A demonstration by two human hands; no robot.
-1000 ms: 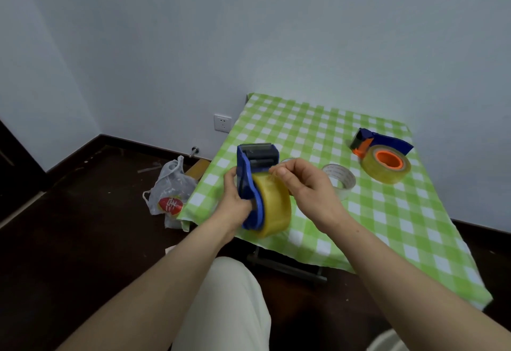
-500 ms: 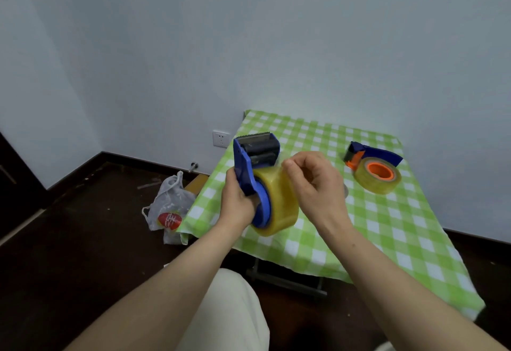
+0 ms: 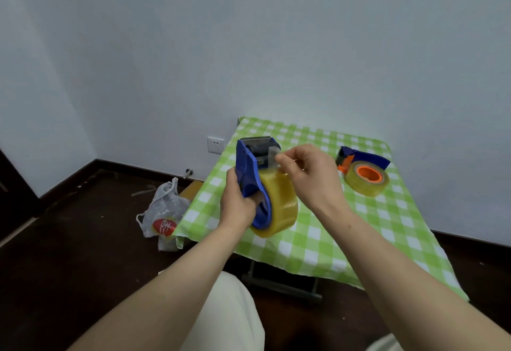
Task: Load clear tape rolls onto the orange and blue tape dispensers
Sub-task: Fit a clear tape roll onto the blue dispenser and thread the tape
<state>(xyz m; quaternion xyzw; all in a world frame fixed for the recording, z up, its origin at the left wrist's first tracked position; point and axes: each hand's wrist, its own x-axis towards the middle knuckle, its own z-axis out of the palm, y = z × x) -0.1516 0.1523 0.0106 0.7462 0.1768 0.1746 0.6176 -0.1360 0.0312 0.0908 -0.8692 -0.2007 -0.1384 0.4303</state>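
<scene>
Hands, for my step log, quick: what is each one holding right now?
Left hand: grips the blue dispenser, which carries a tape roll.
Right hand: pinches the loose tape end by the dispenser's toothed top.

The left grip (image 3: 238,206) holds the blue dispenser (image 3: 247,166) upright above the bench (image 3: 326,242), with a tape roll (image 3: 280,202) mounted on it. The right grip (image 3: 311,177) pinches the tape end (image 3: 272,154) just below the toothed blade (image 3: 255,138). The orange dispenser (image 3: 359,156) lies on the bench with a second roll (image 3: 359,188) on it. A plastic bag (image 3: 163,209) sits on the floor.
</scene>
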